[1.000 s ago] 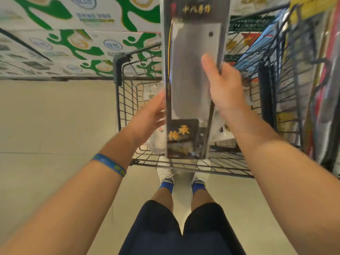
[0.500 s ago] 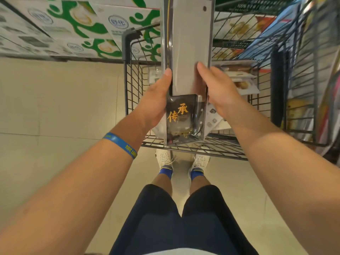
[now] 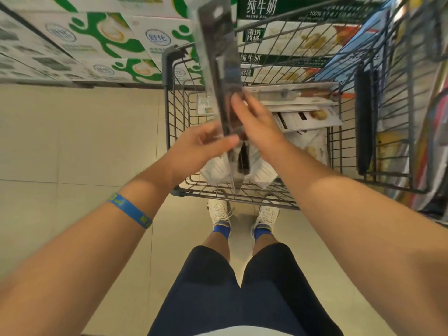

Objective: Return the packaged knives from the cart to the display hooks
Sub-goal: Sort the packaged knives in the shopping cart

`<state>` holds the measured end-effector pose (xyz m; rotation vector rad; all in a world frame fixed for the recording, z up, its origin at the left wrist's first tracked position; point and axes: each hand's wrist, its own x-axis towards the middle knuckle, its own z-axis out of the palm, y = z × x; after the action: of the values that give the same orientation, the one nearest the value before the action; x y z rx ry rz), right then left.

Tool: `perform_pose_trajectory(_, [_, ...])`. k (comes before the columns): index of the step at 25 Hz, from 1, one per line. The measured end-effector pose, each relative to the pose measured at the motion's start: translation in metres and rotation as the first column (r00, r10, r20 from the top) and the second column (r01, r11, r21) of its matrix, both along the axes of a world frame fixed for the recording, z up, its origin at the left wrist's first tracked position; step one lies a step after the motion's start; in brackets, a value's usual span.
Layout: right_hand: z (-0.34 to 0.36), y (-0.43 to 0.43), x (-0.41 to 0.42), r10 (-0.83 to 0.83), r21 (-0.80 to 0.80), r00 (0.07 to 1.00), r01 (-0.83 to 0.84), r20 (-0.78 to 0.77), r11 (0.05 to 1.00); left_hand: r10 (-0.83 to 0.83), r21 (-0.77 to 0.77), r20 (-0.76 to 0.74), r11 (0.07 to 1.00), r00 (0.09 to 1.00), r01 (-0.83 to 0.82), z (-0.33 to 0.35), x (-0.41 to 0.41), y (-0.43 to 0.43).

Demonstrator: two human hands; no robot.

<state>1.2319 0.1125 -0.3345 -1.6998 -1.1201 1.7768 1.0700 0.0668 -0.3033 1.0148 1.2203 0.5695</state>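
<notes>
The stacked milk cartons (image 3: 116,37) fill the far side of the aisle, and the wire cart (image 3: 178,110) stands just in front of the person. Several other packages (image 3: 291,94) lie in the cart's basket: one long carded knife lies across the far end, with flat cards heaped under and in front of it. By that load, the task looks to be in its early or middle part, with a good share left to hang. No display hooks can be made out; blurred coloured goods hang at the right edge, and the hooks may be there.

One packaged knife (image 3: 225,66) is out of the basket and raised above it. It stands nearly on end and is turned edge-on to the camera, its hang-hole end high near the top of the view and its lower end down between the wrists. It is not yet on any hook.

The left hand (image 3: 198,146) pinches the lower part of the pack from the left, thumb across the near side and fingers behind. The right hand (image 3: 257,122) lies against the pack's right side with its fingers fairly straight. Its thumb is hidden, so whether it is truly gripping I cannot tell.
</notes>
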Motion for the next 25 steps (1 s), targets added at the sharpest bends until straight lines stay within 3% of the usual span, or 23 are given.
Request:
perform_pose_trajectory(2, [-0.005, -0.005, -0.010, 0.107, 0.028, 0.994, -0.107, -0.007, 0.994, 0.241, 0.067, 0.069, 0.967, 0.968, -0.246, 0.012, -0.005, 0.004])
perform_pose_trajectory(3, [-0.008, -0.005, -0.016, 0.143, 0.032, 0.990, -0.143, -0.003, 0.989, 0.319, 0.163, 0.023, 0.934, 0.948, -0.318, 0.018, -0.008, 0.009])
perform_pose_trajectory(5, [-0.014, 0.000, -0.022, 0.167, 0.012, 0.986, -0.167, -0.014, 0.986, 0.388, 0.372, -0.240, 0.884, 0.890, -0.285, 0.026, -0.013, 0.017])
perform_pose_trajectory(7, [-0.029, 0.007, -0.020, 0.113, -0.055, 0.993, -0.114, -0.024, 0.992, 0.443, 0.455, -0.463, 0.862, 0.767, -0.223, 0.030, -0.017, 0.018])
perform_pose_trajectory(9, [-0.055, 0.010, -0.003, 0.204, -0.045, 0.950, -0.199, 0.238, 0.979, 0.477, 0.470, -0.528, 0.853, 0.703, -0.226, 0.032, -0.023, 0.015])
perform_pose_trajectory(10, [-0.072, 0.009, 0.013, 0.373, -0.053, 0.818, -0.390, 0.438, 0.919, 0.488, 0.479, -0.522, 0.846, 0.699, -0.233, 0.030, -0.025, 0.012])
perform_pose_trajectory(11, [-0.086, 0.003, 0.029, 0.555, -0.133, 0.578, -0.611, 0.598, 0.780, 0.497, 0.495, -0.508, 0.837, 0.704, -0.233, 0.029, -0.027, 0.009])
perform_pose_trajectory(12, [-0.099, -0.004, 0.041, 0.676, -0.253, 0.306, -0.762, 0.670, 0.596, 0.499, 0.508, -0.497, 0.831, 0.710, -0.228, 0.028, -0.028, 0.007])
perform_pose_trajectory(13, [-0.111, -0.011, 0.049, 0.731, -0.349, 0.099, -0.830, 0.675, 0.436, 0.501, 0.512, -0.488, 0.827, 0.715, -0.231, 0.027, -0.029, 0.005])
perform_pose_trajectory(14, [-0.121, -0.017, 0.051, 0.732, -0.370, -0.008, -0.867, 0.682, 0.335, 0.510, 0.509, -0.477, 0.824, 0.716, -0.249, 0.027, -0.029, 0.005])
perform_pose_trajectory(17, [-0.144, -0.021, 0.025, 0.675, -0.270, -0.063, -0.940, 0.735, 0.206, 0.556, 0.525, -0.454, 0.798, 0.696, -0.295, 0.028, -0.036, 0.008])
perform_pose_trajectory(20, [-0.165, -0.026, -0.013, 0.650, -0.306, -0.146, -0.941, 0.746, 0.140, 0.584, 0.578, -0.467, 0.770, 0.664, -0.271, 0.035, -0.043, 0.011])
perform_pose_trajectory(22, [-0.173, -0.031, -0.025, 0.612, -0.357, -0.196, -0.922, 0.766, 0.152, 0.589, 0.604, -0.483, 0.760, 0.648, -0.241, 0.037, -0.044, 0.014])
perform_pose_trajectory(25, [-0.165, -0.033, -0.025, 0.590, -0.307, -0.118, -0.923, 0.799, 0.232, 0.549, 0.576, -0.496, 0.788, 0.673, -0.218, 0.032, -0.043, 0.014])
